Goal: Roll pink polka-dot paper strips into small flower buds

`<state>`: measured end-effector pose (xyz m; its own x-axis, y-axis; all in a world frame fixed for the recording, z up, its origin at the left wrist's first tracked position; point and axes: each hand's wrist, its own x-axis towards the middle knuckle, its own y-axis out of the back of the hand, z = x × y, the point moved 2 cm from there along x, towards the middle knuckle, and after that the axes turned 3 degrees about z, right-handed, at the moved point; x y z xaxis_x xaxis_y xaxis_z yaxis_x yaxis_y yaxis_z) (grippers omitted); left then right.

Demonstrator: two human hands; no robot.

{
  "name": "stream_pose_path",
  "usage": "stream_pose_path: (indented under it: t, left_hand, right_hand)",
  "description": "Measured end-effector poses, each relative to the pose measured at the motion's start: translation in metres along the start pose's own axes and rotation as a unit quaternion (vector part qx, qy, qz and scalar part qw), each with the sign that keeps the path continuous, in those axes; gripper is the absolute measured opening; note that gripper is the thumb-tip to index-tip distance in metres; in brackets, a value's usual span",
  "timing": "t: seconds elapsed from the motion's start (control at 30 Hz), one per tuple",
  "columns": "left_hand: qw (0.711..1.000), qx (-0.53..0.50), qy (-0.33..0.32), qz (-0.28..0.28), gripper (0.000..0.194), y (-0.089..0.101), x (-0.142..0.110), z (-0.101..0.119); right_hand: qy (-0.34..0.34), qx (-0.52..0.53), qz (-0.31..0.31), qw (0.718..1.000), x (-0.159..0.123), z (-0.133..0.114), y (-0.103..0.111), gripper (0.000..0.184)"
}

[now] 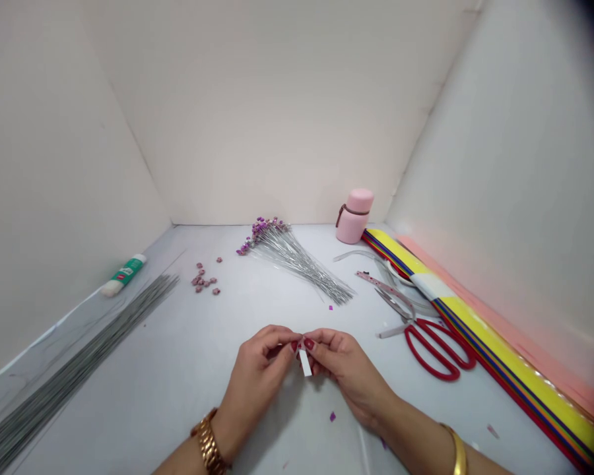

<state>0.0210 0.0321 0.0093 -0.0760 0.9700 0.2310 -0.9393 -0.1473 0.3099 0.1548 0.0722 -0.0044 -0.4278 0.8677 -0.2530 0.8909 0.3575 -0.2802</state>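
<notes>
My left hand (264, 359) and my right hand (344, 366) meet at the front middle of the table, fingertips pinched close together. Between them hangs a narrow white paper strip (305, 363), its upper end hidden among the fingers. Both hands are closed on the strip near its top. Beyond them lies a bundle of silvery wire stems (304, 260) tipped with purple flower-like heads (264, 231). Several small pinkish folded stars (205, 280) are scattered left of that bundle. A tiny purple scrap (332, 416) rests just below my right hand.
Bare grey wires (94, 349) and a green-and-white glue stick (125, 274) lie at left. To the right are red-handled scissors (438, 349), a pink ruler (379, 282) and stacked coloured sheets (475, 330). A pink bottle (355, 216) stands near the back wall.
</notes>
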Motion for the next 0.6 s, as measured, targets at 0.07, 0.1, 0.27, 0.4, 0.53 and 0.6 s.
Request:
stream_pose_path:
  t: [0.07, 0.1, 0.27, 0.4, 0.53, 0.6]
  left_hand:
    - [0.997, -0.049, 0.056, 0.012, 0.017, -0.0004, 0.0007, -0.0025]
    - [0.995, -0.063, 0.073, 0.015, 0.016, -0.001, 0.0007, -0.0035]
    - [0.996, -0.052, 0.076, 0.02, 0.014, -0.0034, -0.0005, -0.0053]
    - [0.99, -0.068, 0.122, 0.019, 0.013, -0.0034, -0.0005, -0.007]
    - [0.972, -0.145, 0.183, 0.014, 0.022, -0.0033, 0.0013, -0.0083]
    - [0.96, -0.184, 0.21, 0.018, 0.021, -0.0034, 0.0021, -0.0085]
  right_hand:
    - [0.012, -0.019, 0.002, 1.0, -0.0002, -0.0008, -0.0005, 0.018]
    - [0.018, -0.028, 0.001, 0.999, -0.0004, -0.0011, -0.0008, 0.018]
    - [0.024, -0.035, 0.001, 0.999, -0.0005, 0.0014, -0.0007, 0.015]
    - [0.036, -0.014, 0.0, 0.999, -0.0009, 0.0024, -0.0002, 0.021]
    - [0.027, -0.002, -0.016, 1.0, -0.0033, -0.0014, -0.002, 0.019]
    - [0.027, 0.007, -0.031, 0.999, -0.0046, -0.0034, -0.003, 0.021]
